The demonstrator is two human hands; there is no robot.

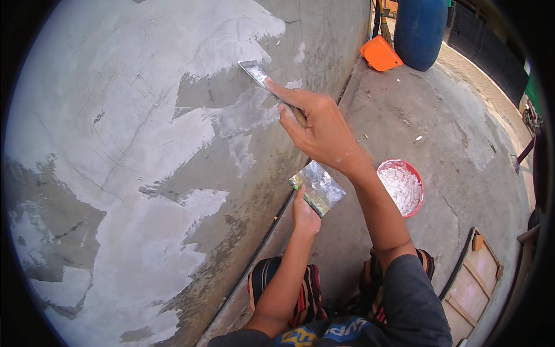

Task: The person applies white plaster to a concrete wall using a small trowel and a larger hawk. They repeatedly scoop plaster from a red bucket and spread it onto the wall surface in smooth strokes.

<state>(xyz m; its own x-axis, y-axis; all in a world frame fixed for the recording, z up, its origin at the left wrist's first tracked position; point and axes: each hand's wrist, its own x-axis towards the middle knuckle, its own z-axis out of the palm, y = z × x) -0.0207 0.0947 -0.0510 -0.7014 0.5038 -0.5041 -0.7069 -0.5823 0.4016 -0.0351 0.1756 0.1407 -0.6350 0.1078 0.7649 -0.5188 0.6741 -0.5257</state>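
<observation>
My right hand [318, 124] is closed round the handle of a putty knife [253, 72], with its metal blade at the grey wall [243, 191]. Whitish filler [144, 237] coats much of that wall in uneven patches. Lower down, my left hand [304, 215] grips a flat rectangular plate [319, 188] smeared with the same pale stuff. To the right of my right forearm, a red-rimmed tub [421, 188] of white paste stands on the concrete floor.
Beyond the wall's far end stand a blue barrel [420, 32], an orange dustpan [381, 54] and a broom [384, 26]. A wooden-framed panel [473, 277] lies at the lower right. Small debris dots the concrete floor [404, 110].
</observation>
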